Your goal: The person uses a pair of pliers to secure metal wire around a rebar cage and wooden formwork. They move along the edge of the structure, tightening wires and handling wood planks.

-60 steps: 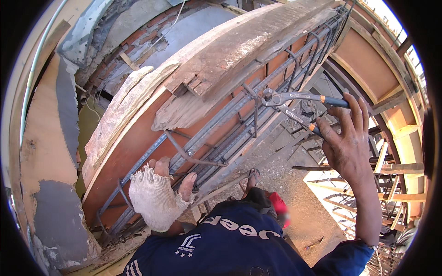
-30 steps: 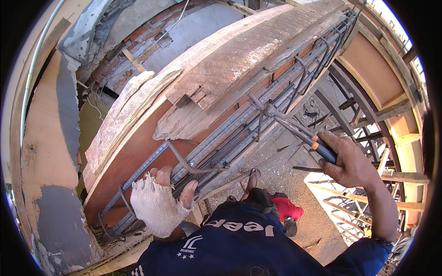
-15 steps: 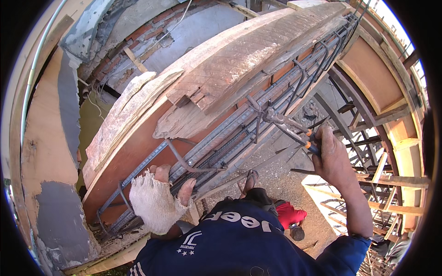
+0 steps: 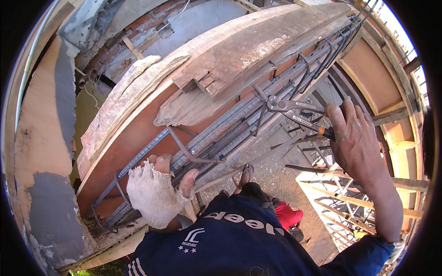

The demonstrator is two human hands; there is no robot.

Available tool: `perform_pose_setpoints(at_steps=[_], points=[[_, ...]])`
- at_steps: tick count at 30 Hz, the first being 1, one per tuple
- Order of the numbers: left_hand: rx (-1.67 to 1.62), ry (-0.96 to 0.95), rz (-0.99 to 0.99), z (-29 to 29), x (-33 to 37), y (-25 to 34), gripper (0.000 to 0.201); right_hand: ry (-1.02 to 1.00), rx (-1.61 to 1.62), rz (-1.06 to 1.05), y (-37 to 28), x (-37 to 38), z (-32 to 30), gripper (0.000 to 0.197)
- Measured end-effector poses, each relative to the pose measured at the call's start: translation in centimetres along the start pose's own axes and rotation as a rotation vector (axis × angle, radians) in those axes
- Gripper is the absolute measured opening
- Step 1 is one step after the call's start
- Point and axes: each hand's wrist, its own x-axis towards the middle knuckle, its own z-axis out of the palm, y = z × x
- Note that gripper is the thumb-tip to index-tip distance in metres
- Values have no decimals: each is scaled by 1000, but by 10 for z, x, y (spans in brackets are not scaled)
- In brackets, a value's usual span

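Pincers (image 4: 288, 106) in right hand (image 4: 357, 140), left hand (image 4: 154, 195) apart

The right hand (image 4: 357, 140) hides the handle ends of the pincers (image 4: 282, 105) from view.

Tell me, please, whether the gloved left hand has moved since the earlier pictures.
No, the gloved left hand has not visibly shifted: judged against the bent steel stirrup, it keeps the same place, to the lower left.
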Motion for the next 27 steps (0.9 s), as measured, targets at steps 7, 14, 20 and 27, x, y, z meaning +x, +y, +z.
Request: perform_pose_setpoints(at_steps=[7, 14, 20, 27], points=[[54, -93, -153, -5, -6, 9, 55, 79, 311, 54, 4, 19, 72, 33], [-26, -94, -95, -3, 6, 7, 48, 209, 915, 338, -79, -17, 193, 33], [-56, 9, -54, -2, 3, 6, 30, -350, 1212, -231, -85, -59, 115, 39], [-98, 19, -75, -3, -3, 0, 28, -245, 1754, 111, -147, -96, 220, 49]])
